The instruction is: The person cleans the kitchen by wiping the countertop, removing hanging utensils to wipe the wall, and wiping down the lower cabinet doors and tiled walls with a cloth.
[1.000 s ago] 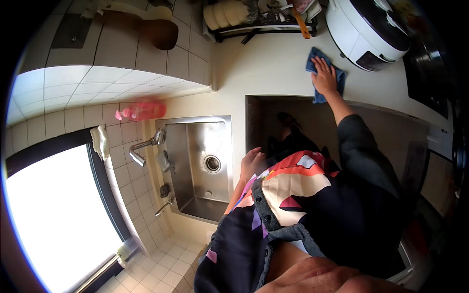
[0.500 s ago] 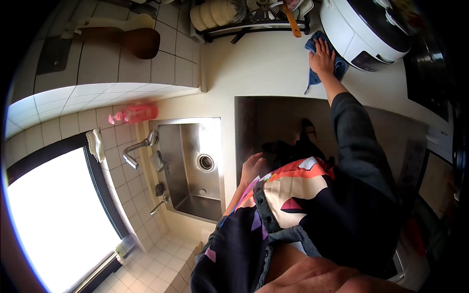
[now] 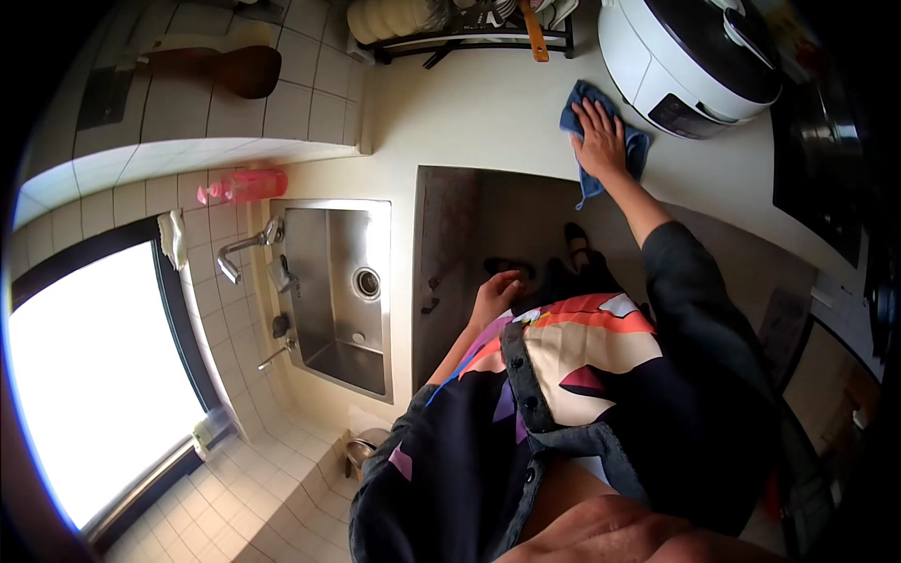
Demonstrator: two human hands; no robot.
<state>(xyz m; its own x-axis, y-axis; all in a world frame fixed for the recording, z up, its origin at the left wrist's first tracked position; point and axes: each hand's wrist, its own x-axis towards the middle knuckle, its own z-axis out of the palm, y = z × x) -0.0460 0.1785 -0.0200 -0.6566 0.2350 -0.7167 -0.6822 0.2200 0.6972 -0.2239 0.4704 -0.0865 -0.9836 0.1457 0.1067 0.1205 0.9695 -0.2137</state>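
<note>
My right hand [image 3: 601,141] lies flat on a dark blue cloth [image 3: 582,101], fingers stretched out, pressing it against the pale countertop [image 3: 469,113]. The cloth is bunched, and part of it hangs toward the counter's front edge. Just beyond it stands a white rice cooker [image 3: 648,61] with a black lid. My left hand [image 3: 496,296] hangs in front of my waist, its fingers loosely bent and apart, with nothing seen in it.
A steel sink [image 3: 328,347] with a faucet [image 3: 246,246] is on the left, a pink soap bottle [image 3: 253,185] above it. A dish rack [image 3: 469,42] stands at the back, a black stovetop [image 3: 817,169] at right. Below the counter's front edge is an open recess [image 3: 488,216].
My right hand and the blue cloth have slid along the counter toward me, away from the rice cooker. The camera view has shifted slightly. My left hand stays near my waist.
</note>
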